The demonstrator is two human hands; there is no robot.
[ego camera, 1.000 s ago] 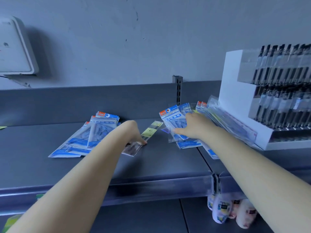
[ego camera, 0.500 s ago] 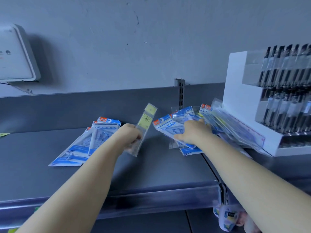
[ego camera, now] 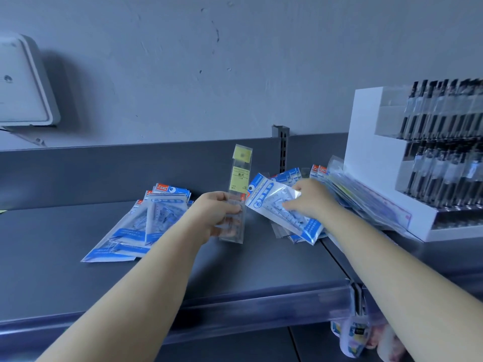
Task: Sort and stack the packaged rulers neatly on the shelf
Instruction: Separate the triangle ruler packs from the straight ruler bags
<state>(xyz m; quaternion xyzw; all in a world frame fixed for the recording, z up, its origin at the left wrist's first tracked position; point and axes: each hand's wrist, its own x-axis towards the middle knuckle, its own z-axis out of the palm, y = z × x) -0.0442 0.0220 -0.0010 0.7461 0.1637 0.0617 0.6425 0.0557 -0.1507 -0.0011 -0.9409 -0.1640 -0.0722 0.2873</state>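
My left hand grips a narrow clear ruler pack with a yellow label, held nearly upright above the grey shelf. Just to its right, my right hand holds a blue-and-white geometry set pack, lifted and tilted over a loose heap of similar packs. A stack of blue-and-white packs lies flat on the shelf to the left of my left hand. More long clear ruler packs lean against the white display at right.
A white stepped display of black pens stands at the right on the shelf. An upright slotted post rises at the shelf's back. A white wall box hangs at upper left. Small bottles hang below the shelf edge.
My left hand lifted the yellow-labelled ruler pack off the shelf and turned it from lying flat to nearly upright. My right hand raised a blue pack from the heap.
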